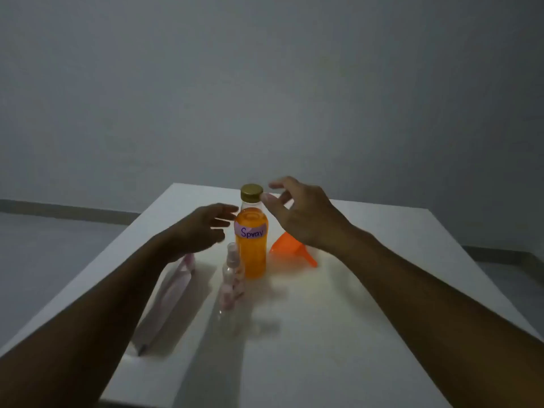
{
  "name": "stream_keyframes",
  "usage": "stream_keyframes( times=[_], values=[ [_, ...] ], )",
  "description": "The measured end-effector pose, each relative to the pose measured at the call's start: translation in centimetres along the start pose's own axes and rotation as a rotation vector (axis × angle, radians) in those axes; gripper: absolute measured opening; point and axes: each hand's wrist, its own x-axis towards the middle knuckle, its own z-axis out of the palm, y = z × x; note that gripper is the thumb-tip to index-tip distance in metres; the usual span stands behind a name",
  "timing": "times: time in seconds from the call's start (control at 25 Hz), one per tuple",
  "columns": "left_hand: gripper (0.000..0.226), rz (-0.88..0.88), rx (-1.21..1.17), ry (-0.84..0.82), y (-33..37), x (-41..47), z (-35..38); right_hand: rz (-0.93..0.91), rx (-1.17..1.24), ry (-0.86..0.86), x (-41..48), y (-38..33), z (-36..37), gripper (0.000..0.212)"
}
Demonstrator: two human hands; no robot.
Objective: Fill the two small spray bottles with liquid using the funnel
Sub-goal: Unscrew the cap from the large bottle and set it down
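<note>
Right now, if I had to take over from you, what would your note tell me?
Left hand: open, beside the orange bottle, not touching that I can see.
Right hand: open, fingers near the gold cap, no grip yet.
Orange bottle stands mid-table, capped, labelled Spray.
Funnel lies on its side, right of the bottle.
One spray bottle stands in front of the orange bottle; the other lies on the left, partly under the left arm.
Done: nothing poured.
Left: uncap the orange bottle, open the spray bottles, set the funnel, fill both.
</note>
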Motion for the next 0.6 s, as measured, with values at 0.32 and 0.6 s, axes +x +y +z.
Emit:
stream_keyframes(
  times=[0.32, 0.6],
  values=[
    [0.061, 0.093, 0.054, -0.277, -3.1, 4.3, 2.2, -0.285, -0.513, -0.088, 7.5, -1.2, 1.8, 0.068],
    [0.05, 0.213, 0.13, -0.284, -4.9, 5.6, 2.1, -0.394, -0.42, -0.052, 7.7, 0.6, 2.9, 0.051]
  ],
)
